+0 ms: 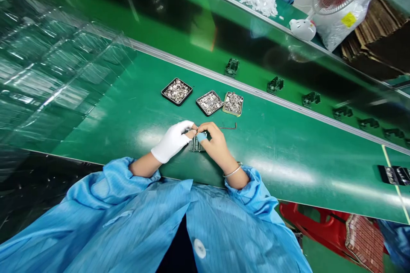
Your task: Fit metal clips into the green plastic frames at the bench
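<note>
The white-gloved left hand and the right hand meet, fingers curled, over a small assembly on the green table; whether either grips it, I cannot tell. It looks like fine fingertip work, the next move calling for steadiness.

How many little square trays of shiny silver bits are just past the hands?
3: a black-rimmed square tray at left, a second black-rimmed square tray in the middle, and a yellowish-edged square tray at right. None there looks hidden.
</note>
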A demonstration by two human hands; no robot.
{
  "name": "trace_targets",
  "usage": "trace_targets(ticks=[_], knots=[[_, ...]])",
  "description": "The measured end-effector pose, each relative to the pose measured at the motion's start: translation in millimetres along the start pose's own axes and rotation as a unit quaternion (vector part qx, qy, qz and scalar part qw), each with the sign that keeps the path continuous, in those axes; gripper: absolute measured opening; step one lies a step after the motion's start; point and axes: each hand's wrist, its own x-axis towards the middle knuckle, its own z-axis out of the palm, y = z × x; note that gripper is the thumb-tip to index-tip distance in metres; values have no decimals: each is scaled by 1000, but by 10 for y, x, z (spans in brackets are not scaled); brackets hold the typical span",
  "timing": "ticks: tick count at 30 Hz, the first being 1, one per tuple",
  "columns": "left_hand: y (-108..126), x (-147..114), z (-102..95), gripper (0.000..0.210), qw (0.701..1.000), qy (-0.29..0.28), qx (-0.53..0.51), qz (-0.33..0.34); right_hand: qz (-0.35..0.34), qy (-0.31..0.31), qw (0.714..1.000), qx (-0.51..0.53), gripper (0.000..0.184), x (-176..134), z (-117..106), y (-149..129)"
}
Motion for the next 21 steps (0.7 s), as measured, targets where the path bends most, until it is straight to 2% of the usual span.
trace_targets(ticks=[2,4,9,11,13,15,18,19,21], knots=[[0,9,32,27,999,12,-31,-9,52,2,993,103,15,16,14,46],[9,12,50,26,999,22,-34,1,79,0,985,155,15,32,38,73],[49,4,57,33,997,36,53,41,89,-9,982,170,16,71,60,95],[36,7,24,38,998,46,26,45,102,-18,975,197,18,70,-4,102],[0,13,-57,40,995,83,-34,39,85,-29,974,208,27,45,-116,92],[-45,11,-179,40,989,123,-72,28,19,-73,984,159,42,-4,-230,54],[-84,-34,-354,39,989,143,-35,22,-72,-164,984,-3,68,-72,-289,-40],[-82,-65,-385,40,991,134,-7,29,-75,-167,982,-44,71,-81,-268,-70],[-56,-142,-384,45,992,85,64,66,-32,-111,991,-71,65,-70,-183,-118]])
